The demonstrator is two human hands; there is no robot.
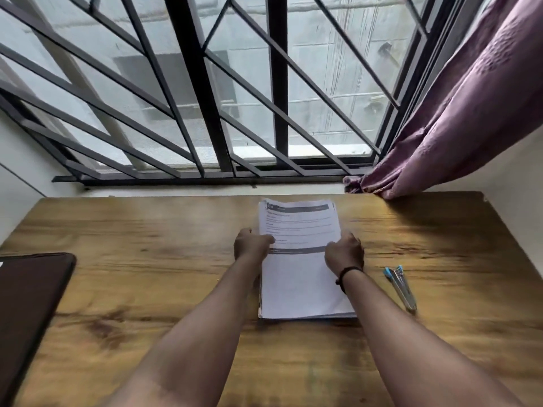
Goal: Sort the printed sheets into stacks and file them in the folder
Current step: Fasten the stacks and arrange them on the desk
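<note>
A person seated at a wooden desk [147, 230] beneath a barred window [205, 98] takes hold of a single stack of printed sheets [302, 277] lying at the desk's centre, its top page showing a dark header band and lines of text. The sorting appears barely begun: all the paper visible sits in this one pile, no separate stacks have been laid out, and a dark folder [26, 312] lies closed at the desk's left edge, well apart from the sheets, with nothing seen filed in it. Both arms reach straight forward. The left hand [252, 245] sits at the pile's left edge, its thumb lying on the top page and fingers curled at the margin, seemingly pinching the paper. The right hand [343, 254], a dark band on its wrist, grips the right edge with fingers curled under, though motion blur hides how many sheets are held. Two blue-capped pens [401, 287] lie just beside the stack on the right, and a purple curtain [455, 113] hangs at the window's right side
</note>
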